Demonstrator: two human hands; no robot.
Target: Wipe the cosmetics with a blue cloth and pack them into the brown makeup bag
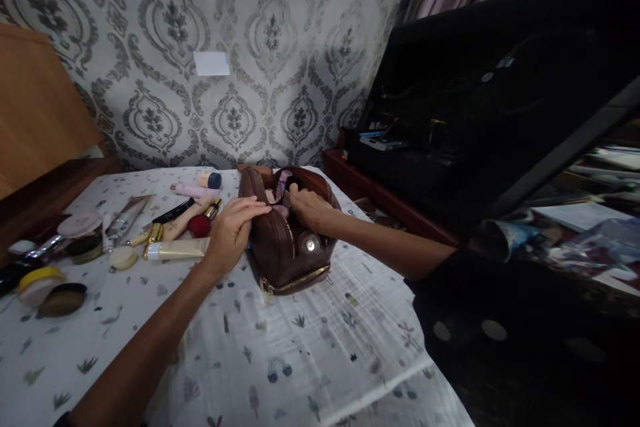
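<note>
Head view shows a printed white cloth (300, 360); on it stands a brown bag (273, 247), its top gaping, gold zips (303, 278) along its edges. The left hand (233, 232) lies open on its rim, fingers extended. The right hand (311, 208) reaches inside, fingers bent; whether it holds anything, I cannot tell. A silvery round snap (310, 245) shows at the near end.

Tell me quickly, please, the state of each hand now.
Left hand: open, resting on the brown bag.
Right hand: in the bag's opening; grip cannot be told.
</note>
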